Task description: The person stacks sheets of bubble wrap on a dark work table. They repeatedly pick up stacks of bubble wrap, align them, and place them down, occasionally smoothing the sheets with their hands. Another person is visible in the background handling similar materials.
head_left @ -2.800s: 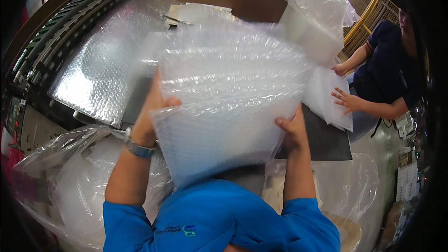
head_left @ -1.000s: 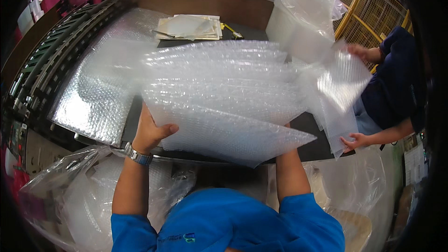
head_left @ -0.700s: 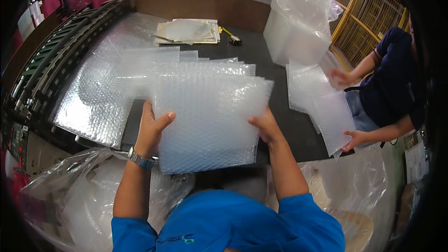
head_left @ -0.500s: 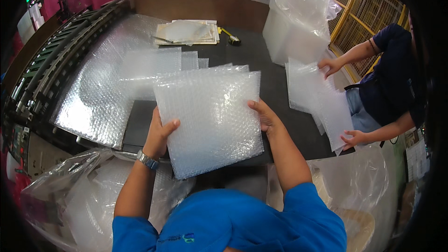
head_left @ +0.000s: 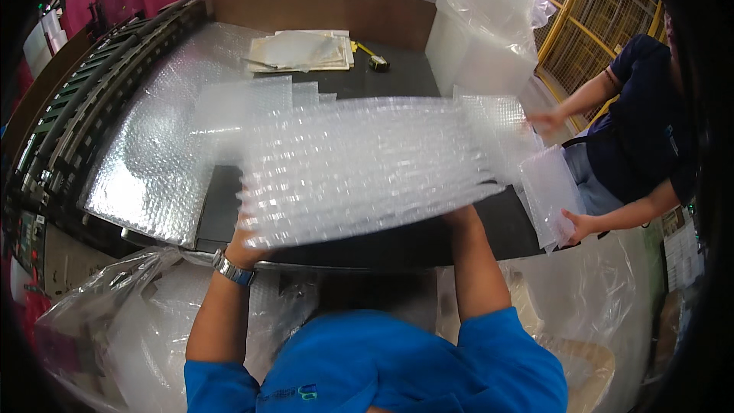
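A stack of clear bubble wrap sheets (head_left: 359, 168) is held up over the dark table, smeared by motion. My left hand (head_left: 246, 243) grips its lower left corner, the fingers mostly behind the sheets. Under the lower right part of the stack is my right hand (head_left: 462, 216), closed on that edge with its fingers hidden. More bubble wrap pieces (head_left: 252, 95) lie fanned out behind it at the left. To the right, a co-worker's hand (head_left: 577, 227) holds another bubble wrap stack (head_left: 550, 195), and the co-worker's other hand (head_left: 544, 120) is blurred near further sheets (head_left: 497, 118).
A large bubble wrap sheet (head_left: 145, 160) covers the table's left side beside a roller conveyor (head_left: 57, 115). Papers (head_left: 302, 51) and a tape measure (head_left: 378, 63) lie at the back. Wrapped white blocks (head_left: 482, 53) stand back right. Plastic bags (head_left: 153, 321) hang at the front.
The bubble wrap stack in my hands has swung flatter and spread rightward, and my right hand has gone beneath it. The co-worker's upper hand has come away from the sheets it held.
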### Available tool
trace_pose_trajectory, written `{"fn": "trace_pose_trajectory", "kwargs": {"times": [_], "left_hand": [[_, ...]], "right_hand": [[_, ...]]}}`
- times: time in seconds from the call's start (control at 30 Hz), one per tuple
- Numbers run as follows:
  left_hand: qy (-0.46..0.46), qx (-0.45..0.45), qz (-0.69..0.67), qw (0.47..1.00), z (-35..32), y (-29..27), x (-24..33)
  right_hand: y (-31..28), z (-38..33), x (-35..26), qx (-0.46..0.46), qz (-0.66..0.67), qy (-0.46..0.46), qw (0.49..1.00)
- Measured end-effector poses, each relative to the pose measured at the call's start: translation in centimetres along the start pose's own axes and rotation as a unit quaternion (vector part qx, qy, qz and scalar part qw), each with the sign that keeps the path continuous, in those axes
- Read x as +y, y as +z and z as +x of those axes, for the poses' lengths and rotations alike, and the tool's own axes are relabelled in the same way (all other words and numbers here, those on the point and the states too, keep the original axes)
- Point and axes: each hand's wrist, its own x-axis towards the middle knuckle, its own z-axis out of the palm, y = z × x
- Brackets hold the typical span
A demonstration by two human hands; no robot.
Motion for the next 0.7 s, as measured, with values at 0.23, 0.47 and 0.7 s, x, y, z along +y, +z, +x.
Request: {"fn": "trace_pose_trajectory", "kwargs": {"times": [0.23,0.47,0.7], "left_hand": [[0.077,0.075,0.008,0.994,2.4,1.7,4.5],[0.326,0.126,0.519,0.780,1.8,1.7,16.5],[0.197,-0.061,0.067,0.976,4.6,1.8,14.6]], "right_hand": [[4.9,2.4,-7.3,0.075,-0.030,0.071,0.994],[5.0,5.2,-17.9,-0.019,-0.350,-0.093,0.932],[10.3,7.5,-22.9,-0.193,-0.530,-0.166,0.809]]}}
